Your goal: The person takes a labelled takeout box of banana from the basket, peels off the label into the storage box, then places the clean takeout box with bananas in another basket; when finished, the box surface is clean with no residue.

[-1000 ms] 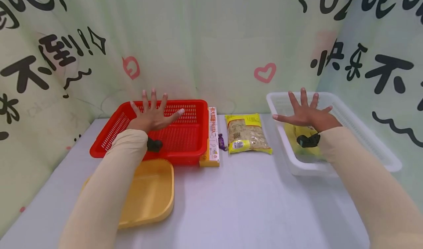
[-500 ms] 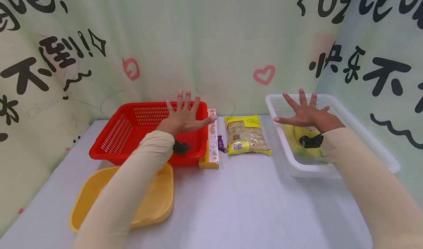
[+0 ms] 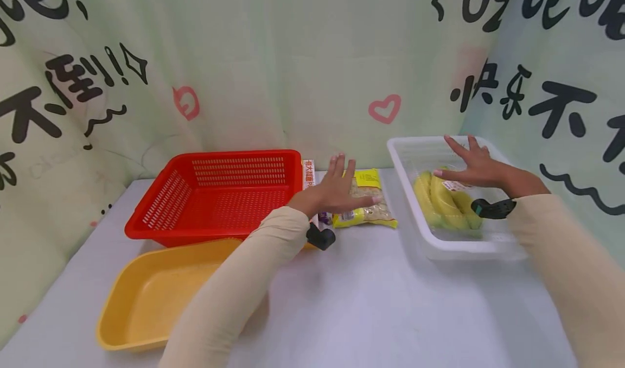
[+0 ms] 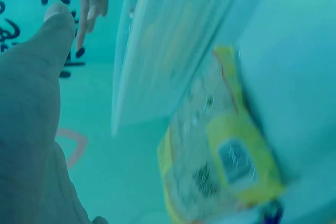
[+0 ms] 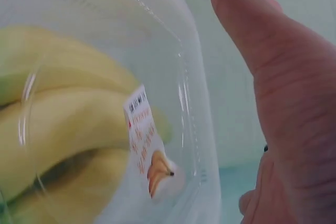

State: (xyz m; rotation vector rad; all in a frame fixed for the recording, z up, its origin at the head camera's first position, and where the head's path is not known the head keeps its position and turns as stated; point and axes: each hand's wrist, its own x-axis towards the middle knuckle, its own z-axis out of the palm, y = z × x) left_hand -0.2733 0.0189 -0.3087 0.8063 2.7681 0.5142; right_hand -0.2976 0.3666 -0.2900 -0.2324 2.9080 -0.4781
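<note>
My left hand point(image 3: 332, 191), fingers spread and holding nothing, hovers in front of a yellow-and-clear bag of oat-like flakes point(image 3: 386, 214). That bag point(image 4: 231, 161) also shows in the left wrist view, blurred. Behind the hand a pasta box point(image 3: 308, 173) and a small purple-wrapped item point(image 3: 324, 218) are mostly hidden. Over the white basket point(image 3: 434, 248) my right hand point(image 3: 480, 167) is held with its fingers apart, also holding nothing. Inside that basket lie bananas point(image 3: 446, 202) in clear plastic packaging; the right wrist view shows their printed label point(image 5: 144, 140).
A red basket point(image 3: 234, 208) with slotted walls stands at the back left. Before it is a yellow tray point(image 3: 146, 297), partly covered by my left sleeve point(image 3: 244, 281). A printed curtain point(image 3: 273, 75) hangs behind the white table point(image 3: 381, 303).
My left hand has swept right, from over the red basket to before the flakes bag. The right hand has shifted a little right, uncovering more of the bananas. The view has turned slightly.
</note>
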